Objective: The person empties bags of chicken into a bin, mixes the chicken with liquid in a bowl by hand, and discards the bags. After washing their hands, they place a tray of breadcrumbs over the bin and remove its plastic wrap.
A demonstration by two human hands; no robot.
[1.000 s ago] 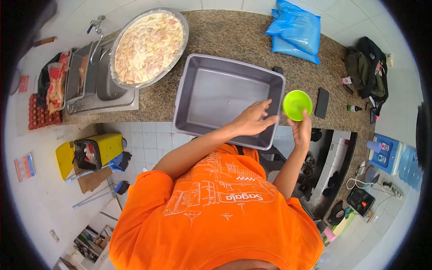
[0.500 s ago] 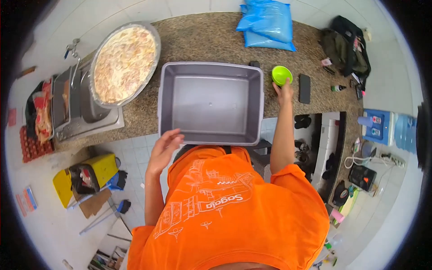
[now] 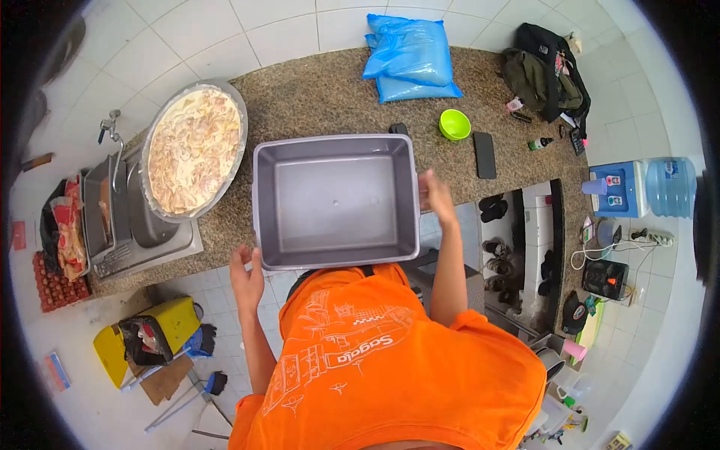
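A grey plastic bin [image 3: 337, 202] with nothing inside stands on the granite counter in front of me. My left hand [image 3: 247, 279] is just outside its near left corner, holding nothing, fingers open and slightly bent. Against the bin's right wall is my right hand [image 3: 435, 196], fingers extended at the rim; whether they press on it is hard to tell. A small lime-green bowl [image 3: 454, 125] sits beyond my right hand, beside a dark phone [image 3: 484, 155]. Left of the bin, a large round metal basin [image 3: 241, 124] holds pale, creamy raw meat pieces.
Blue plastic bags [image 3: 414, 64] lie at the counter's back. A black backpack [image 3: 551, 64] rests at the far right, near a water dispenser [image 3: 619, 187]. A sink [image 3: 154, 217] is on the left, with egg trays [image 3: 56, 289] beyond it. A yellow trash bin [image 3: 169, 322] stands below.
My right hand has let go of the green bowl and come to the bin's right side. My left hand has moved from over the bin's near rim to outside its left corner.
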